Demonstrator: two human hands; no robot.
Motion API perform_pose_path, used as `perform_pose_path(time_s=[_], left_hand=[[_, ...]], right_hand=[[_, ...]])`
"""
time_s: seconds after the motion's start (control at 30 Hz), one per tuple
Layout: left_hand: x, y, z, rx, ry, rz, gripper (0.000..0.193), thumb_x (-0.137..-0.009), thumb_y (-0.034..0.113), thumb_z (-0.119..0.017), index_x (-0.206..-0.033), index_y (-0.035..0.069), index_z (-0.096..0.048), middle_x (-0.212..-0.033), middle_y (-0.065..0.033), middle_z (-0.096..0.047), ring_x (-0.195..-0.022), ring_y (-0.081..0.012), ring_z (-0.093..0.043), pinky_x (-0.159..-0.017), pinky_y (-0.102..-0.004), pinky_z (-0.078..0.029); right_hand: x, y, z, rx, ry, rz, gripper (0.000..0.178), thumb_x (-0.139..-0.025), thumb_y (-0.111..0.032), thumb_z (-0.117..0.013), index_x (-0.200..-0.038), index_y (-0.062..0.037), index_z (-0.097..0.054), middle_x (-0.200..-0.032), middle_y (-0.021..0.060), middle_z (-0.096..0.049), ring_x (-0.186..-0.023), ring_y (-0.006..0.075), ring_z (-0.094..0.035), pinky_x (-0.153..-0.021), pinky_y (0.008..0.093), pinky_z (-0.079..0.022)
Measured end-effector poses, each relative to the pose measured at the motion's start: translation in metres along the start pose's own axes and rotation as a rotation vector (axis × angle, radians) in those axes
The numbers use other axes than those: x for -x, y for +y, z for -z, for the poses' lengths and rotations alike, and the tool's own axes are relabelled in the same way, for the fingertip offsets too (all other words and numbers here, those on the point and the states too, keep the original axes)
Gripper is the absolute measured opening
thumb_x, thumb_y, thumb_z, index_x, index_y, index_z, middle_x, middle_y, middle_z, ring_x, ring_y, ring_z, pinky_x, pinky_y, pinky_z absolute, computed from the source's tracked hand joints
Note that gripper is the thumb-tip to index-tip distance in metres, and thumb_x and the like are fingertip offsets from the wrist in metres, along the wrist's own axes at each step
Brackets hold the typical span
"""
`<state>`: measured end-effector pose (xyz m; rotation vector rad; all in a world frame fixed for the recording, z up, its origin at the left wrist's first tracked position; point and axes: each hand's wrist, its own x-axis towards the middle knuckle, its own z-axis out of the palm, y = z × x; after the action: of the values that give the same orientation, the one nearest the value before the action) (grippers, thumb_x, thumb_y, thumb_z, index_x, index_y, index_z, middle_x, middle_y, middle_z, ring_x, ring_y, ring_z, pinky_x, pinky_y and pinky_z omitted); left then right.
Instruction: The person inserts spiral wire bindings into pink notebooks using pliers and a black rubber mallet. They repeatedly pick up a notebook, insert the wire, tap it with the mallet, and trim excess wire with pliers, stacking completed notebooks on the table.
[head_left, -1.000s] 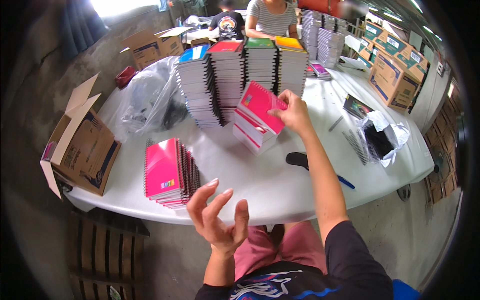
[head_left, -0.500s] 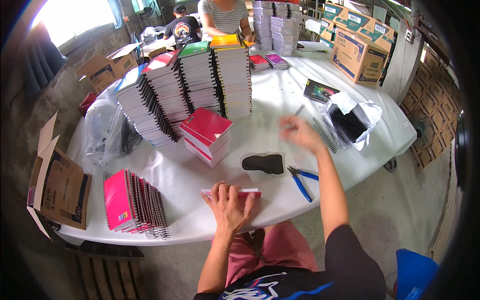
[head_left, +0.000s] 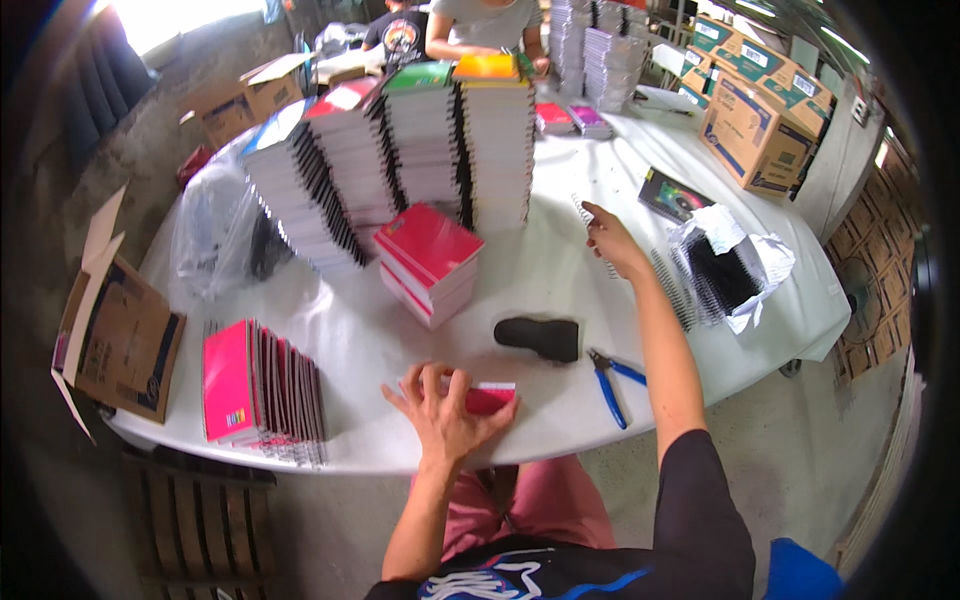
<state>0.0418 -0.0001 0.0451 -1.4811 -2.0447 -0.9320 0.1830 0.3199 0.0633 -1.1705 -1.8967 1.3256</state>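
Near the front edge of the table, my left hand has its fingers curled over a red-covered notebook block, which stands on its edge. My right hand is farther out to the right, closed on a thin spiral binding coil that sticks out past the fingertips. Between the two hands lie a dark, shaped block and blue-handled cutting pliers. Loose coils rest right of my right forearm, beside a paper-wrapped bundle of black coils.
A small pile of red notebooks stands ahead of my left hand, with tall spiral-bound stacks behind. Coil-threaded red notebooks lean at left near an open carton. A black box sits at right. Another person works across the table.
My right hand has moved outward over the table with the coil. My left hand stays on the notebook block, its fingers a little more spread. The whole view has shifted slightly.
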Motion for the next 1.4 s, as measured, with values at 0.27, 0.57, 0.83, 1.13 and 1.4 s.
perform_pose_path(time_s=[0.27, 0.57, 0.83, 1.13, 1.4], left_hand=[[0.000, 0.005, -0.012, 0.085, 0.099, 0.056, 0.052, -0.048, 0.046, -0.080, -0.071, 0.011, -0.051, -0.092, -0.0072, -0.048, -0.092, -0.0296, -0.043, -0.082, -0.0465, -0.031], [0.019, 0.006, -0.007, 0.077, 0.162, 0.067, 0.050, -0.048, 0.050, -0.080, -0.070, 0.015, -0.053, -0.084, -0.0024, -0.048, -0.091, -0.0270, -0.045, -0.081, -0.0455, -0.031], [0.026, -0.001, -0.003, 0.102, 0.119, 0.064, 0.053, -0.053, 0.058, -0.076, -0.076, 0.015, -0.055, -0.086, -0.0020, -0.048, -0.093, -0.0244, -0.046, -0.084, -0.0521, -0.030], [0.025, -0.004, 0.008, 0.124, 0.044, 0.018, 0.057, -0.056, 0.061, -0.073, -0.083, 0.013, -0.058, -0.089, -0.0046, -0.048, -0.095, -0.0278, -0.043, -0.086, -0.0453, -0.032], [0.026, -0.011, 0.010, 0.197, -0.013, 0.048, 0.054, -0.055, 0.051, -0.080, -0.084, 0.010, -0.060, -0.096, -0.0079, -0.048, -0.101, -0.0304, -0.040, -0.087, -0.0430, -0.035]], right_hand=[[0.188, -0.053, -0.044, 0.088, -0.265, 0.341, 0.021, -0.085, -0.009, -0.064, -0.105, -0.0063, -0.066, -0.091, 0.0053, -0.067, -0.084, 0.0145, -0.061, -0.076, 0.0286, -0.047], [0.221, -0.039, -0.076, 0.114, -0.138, 0.417, 0.018, -0.084, -0.003, -0.060, -0.101, -0.0043, -0.066, -0.088, 0.0094, -0.064, -0.078, 0.0211, -0.060, -0.073, 0.0305, -0.047], [0.218, -0.039, -0.080, 0.097, -0.392, 0.449, 0.021, -0.089, -0.003, -0.052, -0.106, -0.0056, -0.064, -0.076, 0.0099, -0.060, -0.068, 0.0179, -0.057, -0.065, 0.0301, -0.046], [0.227, -0.060, -0.082, 0.213, -0.290, 0.411, 0.031, -0.089, -0.019, -0.060, -0.116, -0.0053, -0.055, -0.068, 0.0094, -0.057, -0.063, 0.0169, -0.056, -0.061, 0.0299, -0.046], [0.201, -0.046, -0.072, 0.244, -0.533, 0.350, 0.030, -0.089, -0.016, -0.057, -0.117, -0.0058, -0.055, -0.103, 0.0121, -0.060, -0.084, 0.0227, -0.059, -0.074, 0.0316, -0.048]])
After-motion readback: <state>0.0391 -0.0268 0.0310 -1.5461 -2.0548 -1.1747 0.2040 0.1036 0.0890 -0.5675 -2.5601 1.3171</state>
